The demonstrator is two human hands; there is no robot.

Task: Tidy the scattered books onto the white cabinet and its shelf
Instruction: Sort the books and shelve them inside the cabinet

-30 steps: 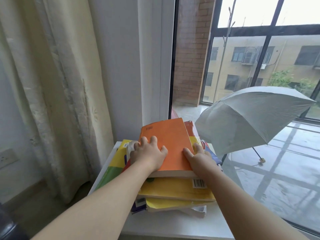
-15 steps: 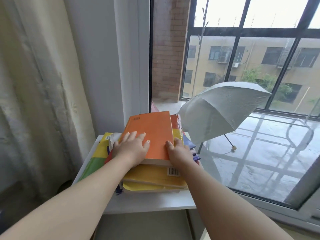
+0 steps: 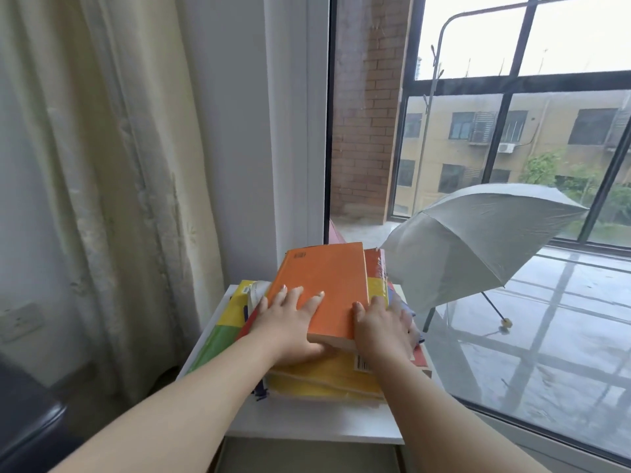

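A pale curtain (image 3: 102, 165) hangs at the far left. On the white cabinet (image 3: 307, 425), a green-and-yellow book (image 3: 222, 332) lies along the top's left edge, half under the main stack. The left hand (image 3: 290, 322) rests open, its straight fingers flat on the near left corner of the orange book (image 3: 324, 278), which tops the pile above a yellow book (image 3: 321, 377). The orange book's long axis runs from the near edge toward the far edge, away from the person, and it sits between the two hands, about equally close to each. The right hand (image 3: 382, 327) lies open too, pressing its near right corner and the books beside it. Squaring the stack likely means pushing inward from both sides. Beyond the glass stands an open umbrella (image 3: 471, 240).
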